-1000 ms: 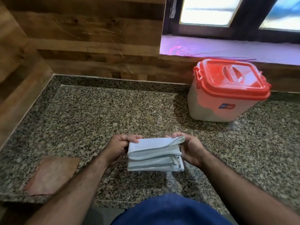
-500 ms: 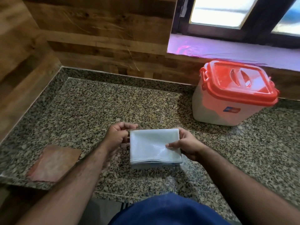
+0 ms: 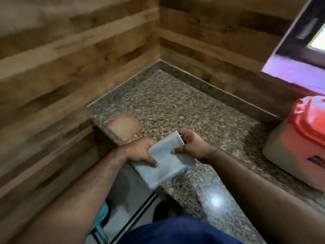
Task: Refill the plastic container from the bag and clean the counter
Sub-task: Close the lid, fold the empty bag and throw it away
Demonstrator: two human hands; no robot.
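- Bag [image 3: 167, 162]: folded flat, pale grey-white, held by both hands over the front edge of the granite worktop [image 3: 175, 103].
- Left hand [image 3: 140, 152]: fingers closed on the bag's left side.
- Right hand [image 3: 191, 145]: fingers pinching its far right corner.
- Plastic container [image 3: 297, 155]: red lid on, at the worktop's right edge.
- Reddish-brown cloth [image 3: 124, 127]: flat near the front left corner.

Folded bag [image 3: 165, 162] at the counter's [image 3: 175, 103] front edge, partly overhanging it, held between left hand [image 3: 140, 152] and right hand [image 3: 191, 144]. Flat square patch [image 3: 124, 127] just behind the bag, at the counter's left edge. Lidded plastic container [image 3: 297, 147] well apart at the right edge, below the window sill [image 3: 295, 74]. Wood-panelled walls [image 3: 70, 59] meeting behind the back-left corner.
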